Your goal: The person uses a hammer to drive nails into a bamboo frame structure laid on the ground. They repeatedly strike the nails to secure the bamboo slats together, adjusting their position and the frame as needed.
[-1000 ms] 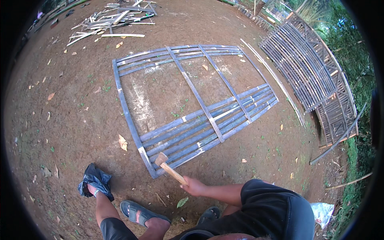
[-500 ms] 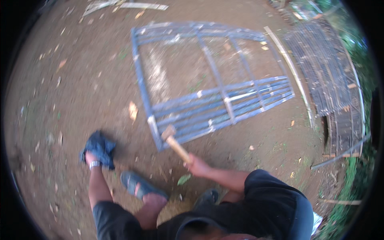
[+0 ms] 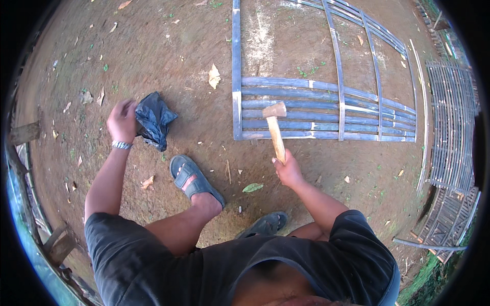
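1. 2 hands at work: the left hand point(image 3: 121, 120) rests on a black plastic bag point(image 3: 155, 120) on the dirt ground point(image 3: 168, 61), fingers loosely curled, grip unclear.
2. The right hand point(image 3: 288, 171) is closed around a wooden mallet point(image 3: 275, 127), head over the bamboo frame point(image 3: 326, 115).
3. The frame's near slats look joined; its far part is open.

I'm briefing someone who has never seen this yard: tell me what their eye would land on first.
First comes the wooden mallet gripped in the right hand, its head over the near slats of the grey bamboo frame lying flat on the bare dirt. Next is the crumpled black plastic bag at the left hand, just beyond the person's sandalled foot.
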The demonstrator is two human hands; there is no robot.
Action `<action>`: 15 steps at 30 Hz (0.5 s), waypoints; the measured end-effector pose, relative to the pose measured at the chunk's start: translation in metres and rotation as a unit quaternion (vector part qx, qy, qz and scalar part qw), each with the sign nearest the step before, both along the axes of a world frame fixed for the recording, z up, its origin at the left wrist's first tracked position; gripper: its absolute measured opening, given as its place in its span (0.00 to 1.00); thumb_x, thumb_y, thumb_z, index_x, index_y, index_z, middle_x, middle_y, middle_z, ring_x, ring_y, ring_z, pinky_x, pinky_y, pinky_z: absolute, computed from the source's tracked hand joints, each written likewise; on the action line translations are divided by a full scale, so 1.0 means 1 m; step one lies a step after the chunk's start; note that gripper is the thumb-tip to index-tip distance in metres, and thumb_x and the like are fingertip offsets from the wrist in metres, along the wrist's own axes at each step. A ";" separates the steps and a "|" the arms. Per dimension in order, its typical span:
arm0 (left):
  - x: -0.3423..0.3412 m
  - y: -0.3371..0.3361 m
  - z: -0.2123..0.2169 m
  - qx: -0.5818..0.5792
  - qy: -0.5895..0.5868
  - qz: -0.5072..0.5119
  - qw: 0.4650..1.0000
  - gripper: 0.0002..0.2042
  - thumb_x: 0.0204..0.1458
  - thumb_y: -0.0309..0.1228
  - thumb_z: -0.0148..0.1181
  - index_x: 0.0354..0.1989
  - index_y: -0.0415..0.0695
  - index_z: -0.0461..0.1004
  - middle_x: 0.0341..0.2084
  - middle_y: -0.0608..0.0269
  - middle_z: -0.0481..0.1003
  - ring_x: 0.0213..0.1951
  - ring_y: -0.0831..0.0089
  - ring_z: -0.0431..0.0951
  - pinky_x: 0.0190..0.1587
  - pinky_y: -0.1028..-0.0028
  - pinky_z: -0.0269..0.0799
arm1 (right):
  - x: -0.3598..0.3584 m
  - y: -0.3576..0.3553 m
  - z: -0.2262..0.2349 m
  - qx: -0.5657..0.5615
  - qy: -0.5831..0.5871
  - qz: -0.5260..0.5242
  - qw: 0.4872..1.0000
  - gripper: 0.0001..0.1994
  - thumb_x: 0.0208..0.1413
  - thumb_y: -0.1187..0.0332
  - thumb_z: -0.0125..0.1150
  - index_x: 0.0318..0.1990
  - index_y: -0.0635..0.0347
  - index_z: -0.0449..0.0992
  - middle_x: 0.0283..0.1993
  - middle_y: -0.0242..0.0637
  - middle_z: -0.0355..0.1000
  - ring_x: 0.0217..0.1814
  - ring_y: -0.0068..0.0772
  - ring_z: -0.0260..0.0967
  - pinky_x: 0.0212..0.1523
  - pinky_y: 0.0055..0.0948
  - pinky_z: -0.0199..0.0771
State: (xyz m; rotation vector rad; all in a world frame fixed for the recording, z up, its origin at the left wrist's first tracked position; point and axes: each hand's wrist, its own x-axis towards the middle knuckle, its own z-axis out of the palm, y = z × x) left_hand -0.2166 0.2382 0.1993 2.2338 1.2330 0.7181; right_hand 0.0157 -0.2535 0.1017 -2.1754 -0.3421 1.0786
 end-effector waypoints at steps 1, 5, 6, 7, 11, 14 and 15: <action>0.028 -0.011 -0.004 -0.019 -0.045 -0.028 0.998 0.08 0.56 0.28 0.70 0.42 0.40 0.84 0.38 0.56 0.85 0.40 0.69 0.86 0.44 0.70 0.80 | 0.001 0.001 -0.002 0.009 0.008 -0.010 1.000 0.17 0.65 0.64 0.62 0.55 0.61 0.68 0.35 0.46 0.73 0.33 0.43 0.73 0.35 0.40 0.73; 0.145 -0.074 -0.042 -0.073 -0.162 -0.092 0.980 0.07 0.58 0.27 0.70 0.42 0.38 0.83 0.42 0.60 0.83 0.41 0.76 0.81 0.46 0.76 0.76 | 0.003 0.023 0.006 0.037 0.075 -0.057 0.995 0.14 0.67 0.70 0.61 0.54 0.59 0.65 0.27 0.28 0.66 0.21 0.19 0.64 0.20 0.26 0.66; 0.170 -0.095 -0.063 -0.207 -0.269 -0.044 0.940 0.06 0.57 0.25 0.70 0.41 0.38 0.82 0.40 0.62 0.83 0.41 0.77 0.80 0.46 0.76 0.76 | 0.004 0.031 0.011 0.041 0.099 -0.068 0.992 0.14 0.67 0.70 0.61 0.55 0.59 0.65 0.28 0.28 0.66 0.21 0.19 0.64 0.20 0.26 0.67; 0.195 -0.109 -0.087 -0.262 -0.315 -0.005 0.912 0.04 0.57 0.23 0.69 0.39 0.39 0.82 0.38 0.64 0.83 0.40 0.79 0.80 0.45 0.77 0.76 | 0.003 0.039 0.016 0.055 0.107 -0.073 0.990 0.15 0.67 0.70 0.61 0.55 0.60 0.64 0.28 0.28 0.66 0.21 0.19 0.64 0.20 0.26 0.67; 0.266 -0.157 -0.124 -0.252 -0.263 0.136 0.921 0.07 0.60 0.28 0.67 0.40 0.37 0.78 0.34 0.60 0.83 0.36 0.76 0.81 0.44 0.72 0.78 | 0.002 0.044 0.023 0.066 0.103 -0.082 0.989 0.15 0.67 0.67 0.61 0.55 0.60 0.66 0.26 0.29 0.68 0.21 0.21 0.66 0.22 0.29 0.68; 0.283 -0.163 -0.157 -0.225 -0.255 0.174 0.924 0.07 0.61 0.29 0.65 0.39 0.37 0.78 0.33 0.58 0.82 0.35 0.72 0.82 0.43 0.70 0.77 | 0.002 0.044 0.032 0.043 0.120 -0.070 0.989 0.16 0.67 0.65 0.61 0.57 0.60 0.67 0.24 0.29 0.69 0.21 0.22 0.67 0.23 0.30 0.68; 0.286 -0.164 -0.166 -0.213 -0.247 0.175 0.929 0.07 0.61 0.30 0.64 0.39 0.37 0.78 0.32 0.58 0.82 0.34 0.71 0.82 0.43 0.69 0.77 | -0.001 0.041 0.034 0.038 0.122 -0.066 0.990 0.16 0.67 0.65 0.61 0.57 0.60 0.67 0.24 0.29 0.69 0.21 0.22 0.67 0.23 0.30 0.68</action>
